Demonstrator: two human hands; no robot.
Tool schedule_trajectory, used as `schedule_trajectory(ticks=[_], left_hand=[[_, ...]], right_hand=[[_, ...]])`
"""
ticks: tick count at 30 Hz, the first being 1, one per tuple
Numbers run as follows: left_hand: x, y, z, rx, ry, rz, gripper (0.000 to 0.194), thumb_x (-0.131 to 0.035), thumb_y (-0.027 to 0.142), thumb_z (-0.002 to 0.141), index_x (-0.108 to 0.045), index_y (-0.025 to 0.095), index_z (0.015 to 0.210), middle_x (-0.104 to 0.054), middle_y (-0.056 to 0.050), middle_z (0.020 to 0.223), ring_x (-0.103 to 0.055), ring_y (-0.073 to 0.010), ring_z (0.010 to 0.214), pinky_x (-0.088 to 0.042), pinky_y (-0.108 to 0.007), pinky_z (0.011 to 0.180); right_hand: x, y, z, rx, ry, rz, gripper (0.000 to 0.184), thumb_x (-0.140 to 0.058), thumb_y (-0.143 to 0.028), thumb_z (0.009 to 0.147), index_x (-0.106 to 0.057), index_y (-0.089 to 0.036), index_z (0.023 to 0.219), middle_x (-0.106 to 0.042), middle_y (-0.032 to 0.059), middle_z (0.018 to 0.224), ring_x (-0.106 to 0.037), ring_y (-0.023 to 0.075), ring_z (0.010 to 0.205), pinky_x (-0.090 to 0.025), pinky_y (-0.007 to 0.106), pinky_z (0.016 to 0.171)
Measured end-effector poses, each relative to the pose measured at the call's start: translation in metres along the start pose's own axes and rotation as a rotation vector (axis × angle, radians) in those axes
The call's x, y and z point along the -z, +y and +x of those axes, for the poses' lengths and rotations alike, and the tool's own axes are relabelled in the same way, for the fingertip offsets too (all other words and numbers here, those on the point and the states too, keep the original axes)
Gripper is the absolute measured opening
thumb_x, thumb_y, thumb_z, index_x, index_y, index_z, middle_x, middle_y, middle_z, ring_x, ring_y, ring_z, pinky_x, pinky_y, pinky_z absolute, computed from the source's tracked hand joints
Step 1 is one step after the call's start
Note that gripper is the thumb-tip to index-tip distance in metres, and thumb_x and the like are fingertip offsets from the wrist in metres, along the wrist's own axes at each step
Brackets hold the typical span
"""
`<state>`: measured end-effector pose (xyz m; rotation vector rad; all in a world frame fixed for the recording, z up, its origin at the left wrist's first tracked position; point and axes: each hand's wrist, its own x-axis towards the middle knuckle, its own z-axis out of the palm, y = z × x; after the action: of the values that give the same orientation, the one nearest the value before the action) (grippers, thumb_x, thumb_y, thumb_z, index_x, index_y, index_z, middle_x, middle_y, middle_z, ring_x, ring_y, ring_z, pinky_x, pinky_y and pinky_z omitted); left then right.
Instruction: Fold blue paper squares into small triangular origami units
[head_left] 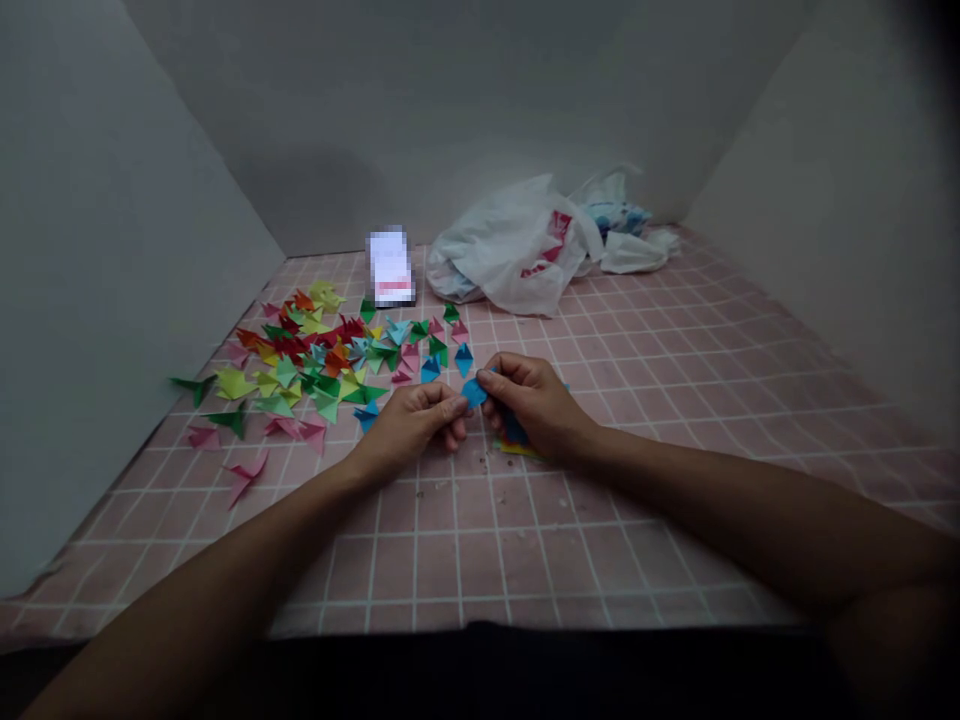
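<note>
Between my two hands is a small piece of blue origami paper (474, 392), partly covered by my fingers. My left hand (429, 412) pinches its left side between thumb and fingers. At the upper right of the paper, my right hand (529, 395) is closed on it with thumb and fingertips. Under my right hand lies a stack of coloured paper (523, 450), with blue and yellow edges showing. A folded blue paper piece (464, 358) lies just beyond my hands. Many folded paper cranes (322, 385) in several colours spread to the left of my left hand.
A lit phone (391, 265) stands at the back, its screen blurred. To its right are a crumpled white plastic bag (517, 245) and a tissue pack (615, 215). A pink checked cloth (660, 360) covers the table, with pale walls on three sides.
</note>
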<state>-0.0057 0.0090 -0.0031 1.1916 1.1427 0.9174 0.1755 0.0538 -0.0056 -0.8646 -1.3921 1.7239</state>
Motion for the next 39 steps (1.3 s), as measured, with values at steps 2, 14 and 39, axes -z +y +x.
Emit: schedule_trajectory(ticks=[2,14,39], left_hand=[[0.0010,0.0000,-0.0001,0.008,0.006,-0.011,0.038,-0.074,0.052,0.081,-0.062,0.017,0.071,-0.067,-0.001,0.064,-0.057,-0.0094,0.050,-0.044,-0.022,0.052],[-0.0031,0.0052,-0.0024,-0.031,0.083,-0.004,0.035,-0.080,0.044,0.074,-0.058,0.018,0.068,-0.062,0.003,0.057,-0.054,-0.0085,0.047,-0.042,-0.021,0.048],[-0.0059,0.0046,-0.0057,-0.164,0.208,-0.017,0.033,-0.075,0.048,0.080,-0.065,0.017,0.074,-0.065,0.000,0.068,-0.061,-0.0131,0.063,-0.051,-0.026,0.063]], right_hand=[[0.0009,-0.0005,0.0006,0.003,0.002,0.010,0.032,-0.072,-0.045,0.084,-0.056,-0.019,0.074,-0.060,-0.0053,0.054,-0.050,0.0071,0.040,-0.037,0.018,0.037],[0.0001,-0.0004,0.0014,0.003,0.013,0.050,0.034,-0.074,-0.047,0.083,-0.056,-0.019,0.073,-0.061,-0.0054,0.054,-0.050,0.0067,0.039,-0.039,0.018,0.037],[-0.0031,0.0053,-0.0014,0.042,-0.175,-0.089,0.028,-0.071,-0.038,0.085,-0.050,-0.022,0.075,-0.058,-0.0054,0.058,-0.052,0.0092,0.046,-0.041,0.020,0.043]])
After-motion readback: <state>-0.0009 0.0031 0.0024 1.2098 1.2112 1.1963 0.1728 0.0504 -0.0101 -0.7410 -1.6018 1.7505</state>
